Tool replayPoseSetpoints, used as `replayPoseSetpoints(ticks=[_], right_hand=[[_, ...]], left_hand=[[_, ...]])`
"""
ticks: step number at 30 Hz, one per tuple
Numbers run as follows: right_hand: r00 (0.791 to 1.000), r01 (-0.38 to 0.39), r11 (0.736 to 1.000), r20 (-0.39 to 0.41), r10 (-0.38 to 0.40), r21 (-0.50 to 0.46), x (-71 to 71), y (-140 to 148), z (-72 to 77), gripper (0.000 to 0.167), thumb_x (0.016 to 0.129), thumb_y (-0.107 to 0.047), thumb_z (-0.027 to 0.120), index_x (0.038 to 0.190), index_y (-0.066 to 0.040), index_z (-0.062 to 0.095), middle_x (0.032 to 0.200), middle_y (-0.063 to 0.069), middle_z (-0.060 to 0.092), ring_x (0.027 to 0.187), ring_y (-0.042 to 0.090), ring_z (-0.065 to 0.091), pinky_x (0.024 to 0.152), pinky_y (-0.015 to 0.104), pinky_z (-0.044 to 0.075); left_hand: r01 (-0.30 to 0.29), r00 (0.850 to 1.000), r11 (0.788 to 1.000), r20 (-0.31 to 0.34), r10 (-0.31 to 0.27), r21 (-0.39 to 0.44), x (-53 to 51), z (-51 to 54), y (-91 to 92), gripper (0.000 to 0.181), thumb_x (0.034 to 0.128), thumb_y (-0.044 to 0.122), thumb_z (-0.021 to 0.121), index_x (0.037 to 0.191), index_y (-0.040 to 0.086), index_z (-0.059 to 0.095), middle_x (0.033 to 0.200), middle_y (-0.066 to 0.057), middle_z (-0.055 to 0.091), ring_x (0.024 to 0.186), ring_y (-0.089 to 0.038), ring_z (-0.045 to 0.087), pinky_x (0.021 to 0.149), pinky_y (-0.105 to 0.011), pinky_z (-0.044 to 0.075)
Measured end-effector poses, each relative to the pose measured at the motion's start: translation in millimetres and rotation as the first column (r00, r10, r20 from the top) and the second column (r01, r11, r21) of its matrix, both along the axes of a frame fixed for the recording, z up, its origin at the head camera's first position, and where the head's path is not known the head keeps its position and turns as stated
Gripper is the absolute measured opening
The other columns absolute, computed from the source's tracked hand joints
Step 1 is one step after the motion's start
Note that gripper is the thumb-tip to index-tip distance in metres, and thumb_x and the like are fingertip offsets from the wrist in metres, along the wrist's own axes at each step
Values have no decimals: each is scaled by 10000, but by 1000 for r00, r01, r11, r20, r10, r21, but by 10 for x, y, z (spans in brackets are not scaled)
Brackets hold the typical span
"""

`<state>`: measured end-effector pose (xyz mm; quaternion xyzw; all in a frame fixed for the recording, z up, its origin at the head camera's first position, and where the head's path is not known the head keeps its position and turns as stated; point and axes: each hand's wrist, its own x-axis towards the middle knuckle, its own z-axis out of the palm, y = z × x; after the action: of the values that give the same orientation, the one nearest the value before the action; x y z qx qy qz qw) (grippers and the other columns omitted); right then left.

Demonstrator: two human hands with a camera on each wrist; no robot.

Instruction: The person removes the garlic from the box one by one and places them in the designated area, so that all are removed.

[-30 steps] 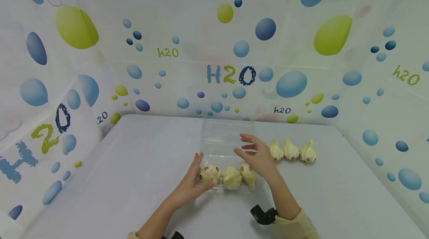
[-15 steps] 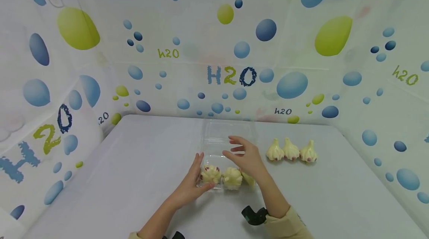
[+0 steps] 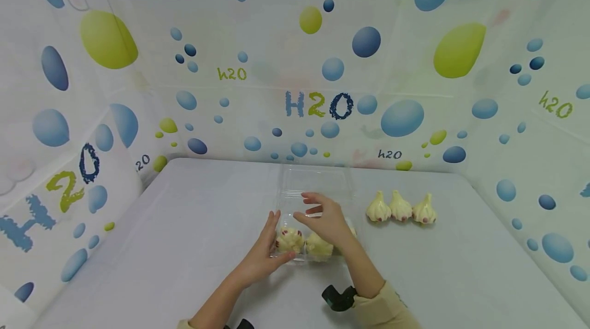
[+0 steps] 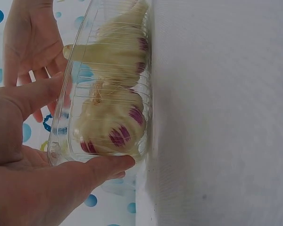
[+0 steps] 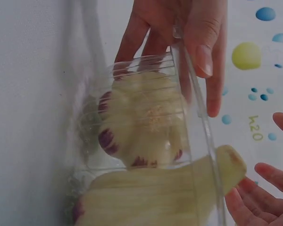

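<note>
My left hand (image 3: 262, 254) grips the left front corner of a clear plastic clamshell box (image 3: 297, 258), its thumb along the front wall. Inside lie garlic bulbs: one (image 3: 289, 240) by the left thumb, another (image 3: 318, 247) beside it, and a third mostly hidden behind the right hand. Over the box hovers my right hand (image 3: 324, 221), fingers apart, with nothing in them. In the left wrist view the purple-streaked bulb (image 4: 108, 122) shows through the wall, and a stem pokes above the rim. The right wrist view shows a stemmed bulb (image 5: 170, 188) up close.
Three loose garlic bulbs (image 3: 401, 206) stand in a row right of the box on the white tabletop (image 3: 207, 206). The box's open lid (image 3: 318, 180) lies back toward the patterned rear curtain (image 3: 258, 108). Black wrist camera mounts (image 3: 338, 298) stick out near both wrists.
My right hand has moved left across the box, uncovering the nearest loose bulb and covering the box's right-hand one. The left hand has stayed on the box corner.
</note>
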<state>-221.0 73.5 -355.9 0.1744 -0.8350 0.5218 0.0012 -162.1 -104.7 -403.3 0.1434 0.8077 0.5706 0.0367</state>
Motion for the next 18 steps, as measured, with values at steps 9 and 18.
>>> replayPoseSetpoints(ticks=[9,18], right_hand=[[999,-43,997,34,40,71,-66,-81,-86,504,800,-286,706,1236,-84,555,1126,128,604,937,286,603,700,332,535],[993,-107,984,59,99,143,-111,-149,-134,524,806,-304,697,1225,-25,548,1135,209,586,909,310,603,691,348,535]], left_hand=[[18,1000,1000,5,-18,1,-8,-38,-10,900,851,185,662,1480,128,21,1494,-216,-111,1317,-463,109,993,-580,268],[11,1000,1000,15,-11,-1,-5,-38,-15,907,848,183,665,1481,137,18,1500,-193,-114,1333,-434,91,1006,-573,251]])
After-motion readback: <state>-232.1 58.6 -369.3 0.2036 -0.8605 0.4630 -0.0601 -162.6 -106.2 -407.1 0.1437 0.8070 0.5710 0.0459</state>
